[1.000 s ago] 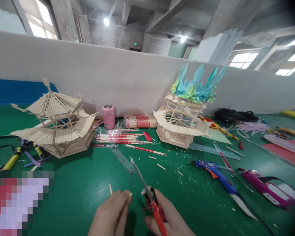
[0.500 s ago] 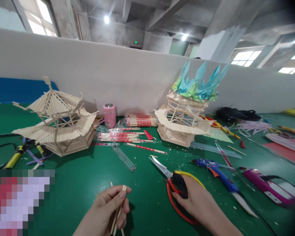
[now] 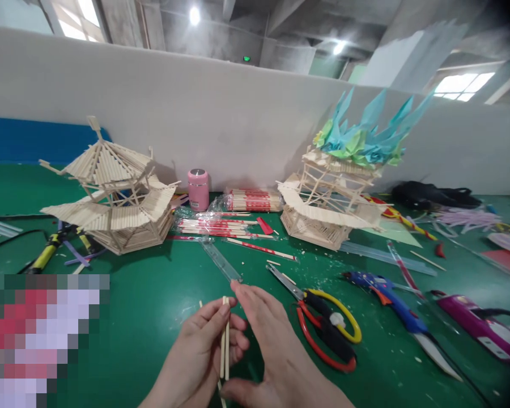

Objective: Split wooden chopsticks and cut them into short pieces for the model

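My left hand [image 3: 199, 351] holds a few thin wooden sticks [image 3: 225, 340] between thumb and fingers, upright near the bottom centre. Just to its right is my right hand [image 3: 276, 351], fingers and thumb spread apart beside the sticks, nothing gripped in it. Scissors [image 3: 323, 317] with red and yellow handles lie on the green table, right of my right hand. Beyond my hands, a clear plastic strip [image 3: 221, 260] lies on the table, its near end close to my right fingertips.
A stick pavilion [image 3: 123, 221] stands at left, another [image 3: 323, 218] with blue paper leaves at right. Between them are a pink bottle [image 3: 198, 190] and packs of sticks [image 3: 255, 200]. A blue glue gun [image 3: 386, 300] and a magenta tool [image 3: 476, 326] lie at right.
My right hand has let go of the scissors and moved left beside the sticks. The scissors now lie on the table. The view has shifted slightly.
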